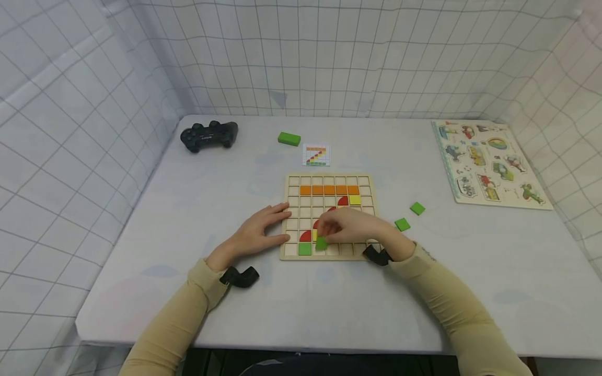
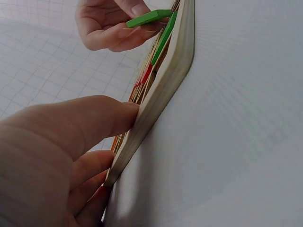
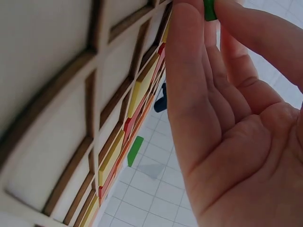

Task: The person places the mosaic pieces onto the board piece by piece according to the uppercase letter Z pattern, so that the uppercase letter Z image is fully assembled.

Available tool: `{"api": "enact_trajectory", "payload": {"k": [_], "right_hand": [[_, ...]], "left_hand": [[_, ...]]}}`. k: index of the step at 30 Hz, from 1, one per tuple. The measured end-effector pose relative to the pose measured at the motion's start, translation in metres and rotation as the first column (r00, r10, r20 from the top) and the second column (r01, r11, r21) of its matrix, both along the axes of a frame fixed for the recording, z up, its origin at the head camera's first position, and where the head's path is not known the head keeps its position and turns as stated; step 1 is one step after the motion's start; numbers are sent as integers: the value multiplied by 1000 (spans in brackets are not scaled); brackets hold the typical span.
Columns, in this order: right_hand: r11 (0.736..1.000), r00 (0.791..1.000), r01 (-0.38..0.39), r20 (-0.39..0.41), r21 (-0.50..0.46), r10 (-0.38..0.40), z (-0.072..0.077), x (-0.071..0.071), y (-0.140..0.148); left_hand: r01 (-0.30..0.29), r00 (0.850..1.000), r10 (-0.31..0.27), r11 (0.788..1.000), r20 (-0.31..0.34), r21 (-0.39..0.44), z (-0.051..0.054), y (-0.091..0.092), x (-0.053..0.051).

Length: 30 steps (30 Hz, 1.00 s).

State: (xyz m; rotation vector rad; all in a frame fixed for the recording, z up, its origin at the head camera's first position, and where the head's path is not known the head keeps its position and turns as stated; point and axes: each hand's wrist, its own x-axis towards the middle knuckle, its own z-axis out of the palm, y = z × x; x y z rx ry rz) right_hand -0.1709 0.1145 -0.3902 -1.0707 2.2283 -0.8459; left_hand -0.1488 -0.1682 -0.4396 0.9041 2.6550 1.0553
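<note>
A wooden grid board [image 1: 371, 209] lies on the table with orange squares [image 1: 329, 190], red quarter-round pieces [image 1: 305, 236], yellow pieces [image 1: 355, 200] and a green square [image 1: 304, 249] set in its cells. My right hand [image 1: 352, 225] pinches another green square tile [image 1: 321, 244] between thumb and fingers, over the bottom row and just right of the green square in place. In the left wrist view this held tile [image 2: 149, 18] is tilted. My left hand [image 1: 256, 230] rests on the board's left edge with fingers extended, its thumb [image 2: 125, 116] touching the rim.
Two loose green square tiles [image 1: 417, 208] lie right of the board. Beyond the board are a pattern card [image 1: 316, 155] and a green block [image 1: 289, 139]. A black game controller [image 1: 209, 136] sits at the back left, a picture puzzle board [image 1: 491, 162] at the back right.
</note>
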Motion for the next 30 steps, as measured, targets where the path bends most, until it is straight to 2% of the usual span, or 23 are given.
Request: {"api": "enact_trajectory", "payload": {"k": [6,21,30], "right_hand": [[1000,1000,-5,28,-3,5,-1,3,-5],[997,998,-34,-57,65,38,-1,6,-8],[997,999,-24,-19,77,26,-2,6,-7]], "left_hand": [[-5,1000,5,1000,10,3,1,0,0],[-2,1000,2,1000,9,5,2,1,1],[-5,1000,5,1000,13,1,3,1,1]]}}
